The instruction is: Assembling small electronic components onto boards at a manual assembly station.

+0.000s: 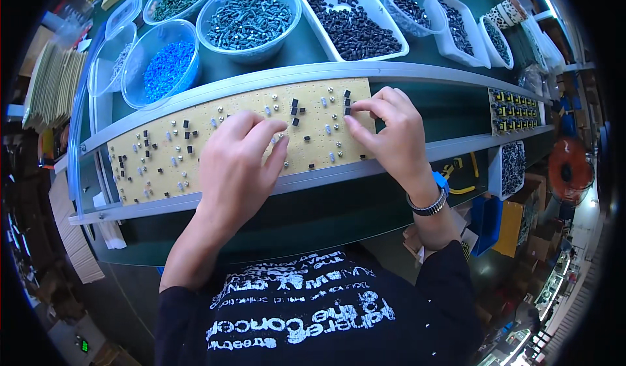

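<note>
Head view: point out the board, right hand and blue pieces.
Board (297, 152): head view, bare surface between the hands.
Right hand (398, 130): head view, back of the hand.
Blue pieces (168, 71): head view, middle of the heap.

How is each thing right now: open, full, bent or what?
Long tan circuit board: between silver metal rails, dotted with small black parts.
Bare left hand: curled over the board.
Bare right hand: thumb and finger close together over the board.
Silver metal wristband: being worn.
Clear round plastic tub: open, holding blue bits.
White rectangular plastic tray: open, partly filled with black blocks.
</note>
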A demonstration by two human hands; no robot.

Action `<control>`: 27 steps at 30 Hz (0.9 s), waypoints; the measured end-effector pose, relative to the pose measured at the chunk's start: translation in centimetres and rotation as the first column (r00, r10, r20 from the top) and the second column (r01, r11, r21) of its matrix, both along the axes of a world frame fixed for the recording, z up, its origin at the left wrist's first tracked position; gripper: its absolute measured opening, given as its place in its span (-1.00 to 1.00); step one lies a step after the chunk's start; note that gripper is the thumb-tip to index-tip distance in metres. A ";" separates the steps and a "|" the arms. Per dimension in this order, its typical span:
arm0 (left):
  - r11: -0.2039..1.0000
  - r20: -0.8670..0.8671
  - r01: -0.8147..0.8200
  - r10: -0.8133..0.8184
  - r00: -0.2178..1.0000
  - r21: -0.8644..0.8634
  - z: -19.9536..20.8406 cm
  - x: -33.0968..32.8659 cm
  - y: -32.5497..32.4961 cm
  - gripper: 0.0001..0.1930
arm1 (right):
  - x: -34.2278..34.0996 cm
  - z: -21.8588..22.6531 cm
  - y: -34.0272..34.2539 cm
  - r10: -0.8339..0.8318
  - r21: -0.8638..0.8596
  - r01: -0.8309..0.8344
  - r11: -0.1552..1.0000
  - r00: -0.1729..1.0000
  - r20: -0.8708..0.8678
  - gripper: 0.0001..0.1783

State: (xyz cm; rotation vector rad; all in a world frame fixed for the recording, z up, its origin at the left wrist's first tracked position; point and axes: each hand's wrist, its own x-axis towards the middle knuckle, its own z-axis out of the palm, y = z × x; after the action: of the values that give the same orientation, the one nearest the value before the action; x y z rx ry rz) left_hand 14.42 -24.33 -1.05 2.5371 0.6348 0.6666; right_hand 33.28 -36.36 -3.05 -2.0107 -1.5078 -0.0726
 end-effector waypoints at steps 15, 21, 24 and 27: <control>0.990 -0.046 0.138 -0.137 0.990 0.014 -0.7 1.8 1.8 -0.90 | -1.1 0.9 -2.8 0.229 -0.070 -0.225 0.972 0.971 0.062 -0.86; 0.984 -0.058 0.172 -0.170 0.984 0.046 -0.5 1.8 2.1 -0.88 | -1.1 1.5 -2.8 0.273 -0.135 -0.251 0.958 0.945 0.181 -0.83; 0.977 -0.072 0.198 -0.192 0.979 0.076 -0.4 1.8 2.3 -0.88 | -0.8 2.3 -2.7 0.302 -0.175 -0.273 0.946 0.939 0.166 -0.76; 0.981 -0.057 0.195 -0.195 0.979 -0.003 0.0 1.2 2.2 -0.88 | -0.8 2.8 -3.0 0.222 -0.107 -0.208 0.972 0.965 0.139 -0.70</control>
State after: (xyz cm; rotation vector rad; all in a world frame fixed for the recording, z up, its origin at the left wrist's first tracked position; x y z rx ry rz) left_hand 15.65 -22.16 -1.08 2.5861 0.3963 0.5282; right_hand 32.48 -39.39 -0.24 -1.9351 -1.8478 -0.0683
